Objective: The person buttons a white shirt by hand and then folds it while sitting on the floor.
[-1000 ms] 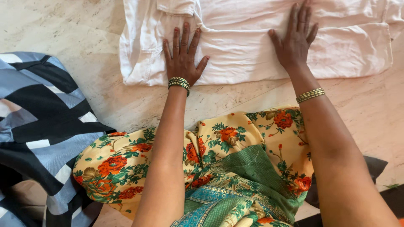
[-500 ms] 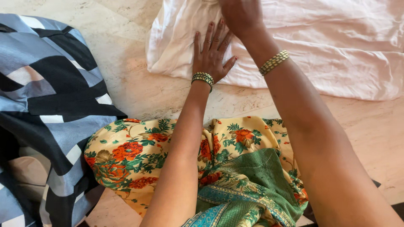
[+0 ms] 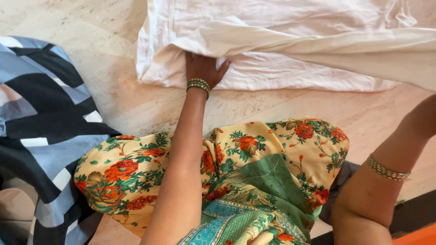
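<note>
**Folding the white garment: one flap in the air, the rest still to do**

Pinning the near edge of the wrinkled white cotton garment [image 3: 290, 72] with your left hand [image 3: 203, 68], you've got the palm down on the cloth, and its fingers disappear under a raised fold, so I cannot tell whether they grip or simply press. Your right hand is out of view past the right edge; only the forearm and its gold bangle [image 3: 387, 171] show, so what it is clamped on cannot be seen. Judging by the long band of white fabric stretched taut and lifted from the left corner across to the right edge, it seems that side is being pulled over.

The garment lies on the pale marble floor [image 3: 113, 104], straight ahead of your knees, which are covered by a yellow floral cloth with a green border [image 3: 254, 177]. A blue, black and white patterned fabric [image 3: 41, 131] sits to your left, apart from the white piece.

As for progress: I'd call it an early fold. The lifted flap has not landed, the lower layer is still creased, and no neat stack is formed yet.
</note>
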